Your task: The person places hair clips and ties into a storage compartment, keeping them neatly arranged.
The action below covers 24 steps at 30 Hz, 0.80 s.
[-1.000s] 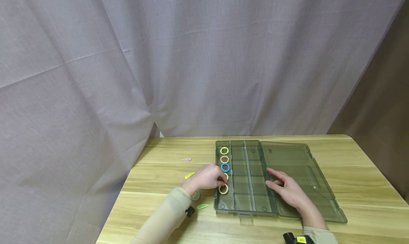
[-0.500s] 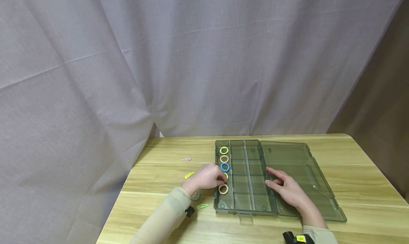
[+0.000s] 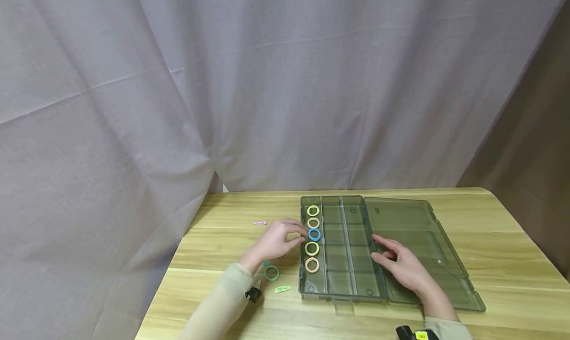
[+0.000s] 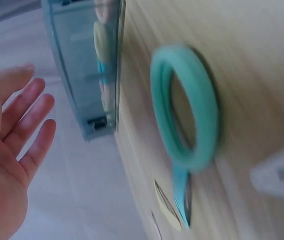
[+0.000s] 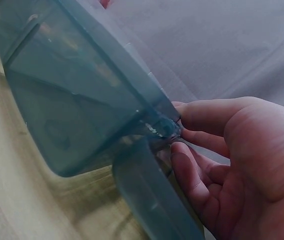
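Green clip [image 3: 282, 289], lower middle of frame, long axis roughly crosswise. Green ring [image 3: 271, 279] just beyond, below left hand [image 3: 276, 238], the nearer one. Right hand [image 3: 403, 266] loosely spread, touching box [image 3: 331, 295] hinge side. Left fingers parted, nothing held, beside blue ring [image 3: 314, 239].

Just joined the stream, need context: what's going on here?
A person is at an open see-through box on a wooden table. Five rings lie in a row in its left column. The left hand is at the box's left edge, with nothing visible in it; the right hand touches the hinge side, beside the opened lid. Outside the box lie a green ring and several clips, including a pink one and a light green one.
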Each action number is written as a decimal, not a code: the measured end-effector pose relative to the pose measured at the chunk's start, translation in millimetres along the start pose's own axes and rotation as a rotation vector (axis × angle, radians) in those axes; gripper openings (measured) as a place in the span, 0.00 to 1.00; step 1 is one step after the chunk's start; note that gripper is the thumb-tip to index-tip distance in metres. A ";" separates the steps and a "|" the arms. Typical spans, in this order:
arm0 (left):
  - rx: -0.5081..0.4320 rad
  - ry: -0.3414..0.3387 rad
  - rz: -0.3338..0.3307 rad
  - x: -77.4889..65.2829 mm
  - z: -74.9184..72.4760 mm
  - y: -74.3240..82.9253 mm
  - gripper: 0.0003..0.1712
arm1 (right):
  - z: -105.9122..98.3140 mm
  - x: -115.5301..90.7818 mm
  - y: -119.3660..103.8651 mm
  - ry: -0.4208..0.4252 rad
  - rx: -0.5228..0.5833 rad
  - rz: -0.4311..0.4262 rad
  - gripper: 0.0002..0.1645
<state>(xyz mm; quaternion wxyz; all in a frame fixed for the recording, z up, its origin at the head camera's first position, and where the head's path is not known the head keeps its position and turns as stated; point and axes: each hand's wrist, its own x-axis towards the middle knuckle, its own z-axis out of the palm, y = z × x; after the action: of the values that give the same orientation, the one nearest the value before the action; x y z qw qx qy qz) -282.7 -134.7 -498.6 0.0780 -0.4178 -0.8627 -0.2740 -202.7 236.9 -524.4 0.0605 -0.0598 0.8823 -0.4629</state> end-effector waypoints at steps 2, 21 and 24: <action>-0.028 0.030 -0.031 -5.9 -3.8 -3.0 0.10 | 0.2 -0.2 0.4 0.002 0.002 0.002 0.41; -0.146 -0.094 -0.177 -55.1 -23.1 -27.2 0.11 | 0.7 1.1 1.6 0.002 -0.004 0.001 0.42; -0.173 -0.107 -0.207 -60.1 -23.4 -28.4 0.12 | 0.2 1.1 1.5 0.000 -0.001 0.000 0.42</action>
<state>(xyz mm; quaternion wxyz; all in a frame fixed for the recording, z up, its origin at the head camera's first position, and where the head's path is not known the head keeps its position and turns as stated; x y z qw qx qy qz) -268.2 -202.2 -512.4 -0.0333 -0.3457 -0.8773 -0.3313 -203.8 237.4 -525.9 0.0605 -0.0598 0.8827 -0.4623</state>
